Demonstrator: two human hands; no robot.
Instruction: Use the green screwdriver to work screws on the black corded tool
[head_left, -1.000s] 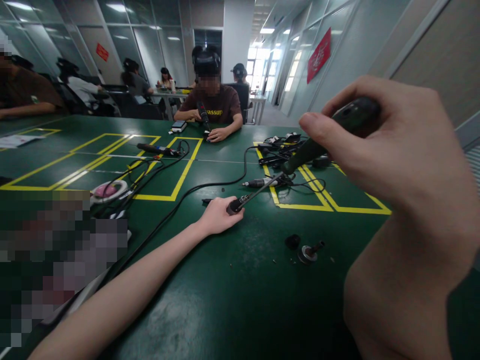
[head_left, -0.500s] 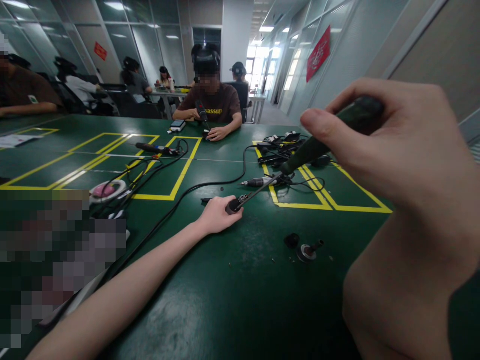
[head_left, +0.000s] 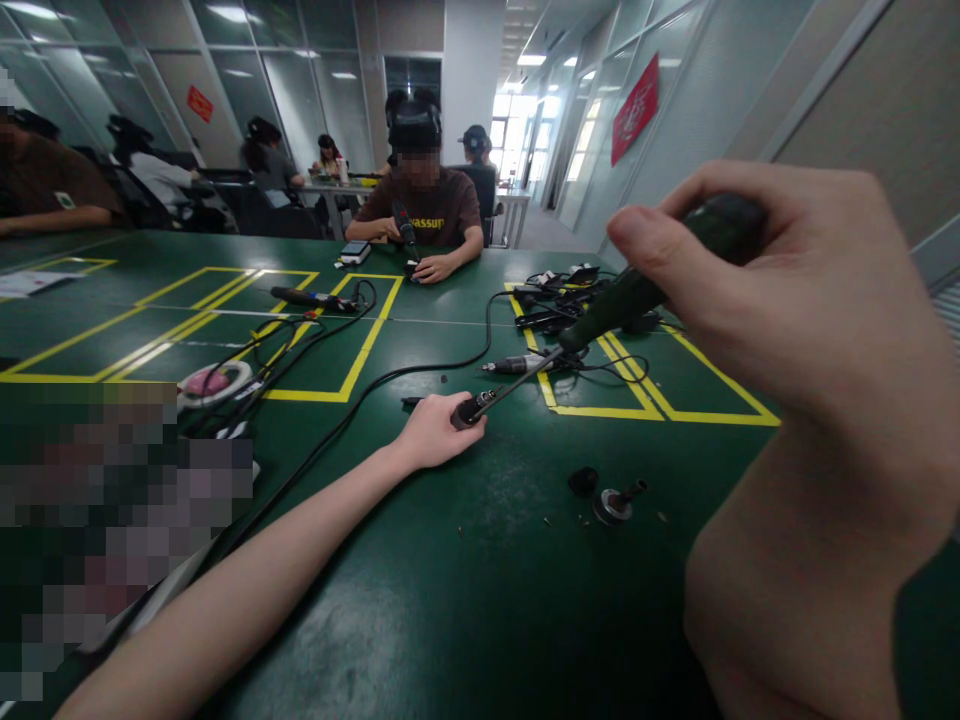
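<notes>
My right hand [head_left: 795, 260] is closed around the dark green handle of a screwdriver [head_left: 619, 305], close to the camera on the right. The thin shaft slants down and left, and its tip meets the end of a dark cylindrical tool body [head_left: 469, 411]. My left hand [head_left: 436, 430] wraps round that body and holds it low over the table; its far end is covered by the fingers. To the right lie a round metal part with a short dark tube [head_left: 615, 506] and a small black cap [head_left: 583, 481]. Several tiny screws [head_left: 547, 521] are scattered nearby.
A black cable [head_left: 405, 370] curves across the green table [head_left: 420, 610]. Corded pen-like tools [head_left: 517, 364] are piled inside yellow tape at right. Another corded tool [head_left: 307, 297] and a tape roll [head_left: 216, 383] lie left. A person [head_left: 420, 205] works opposite.
My right hand and the screwdriver handle have shifted very slightly, with the tip still at the tool body. My left hand has stayed in place.
</notes>
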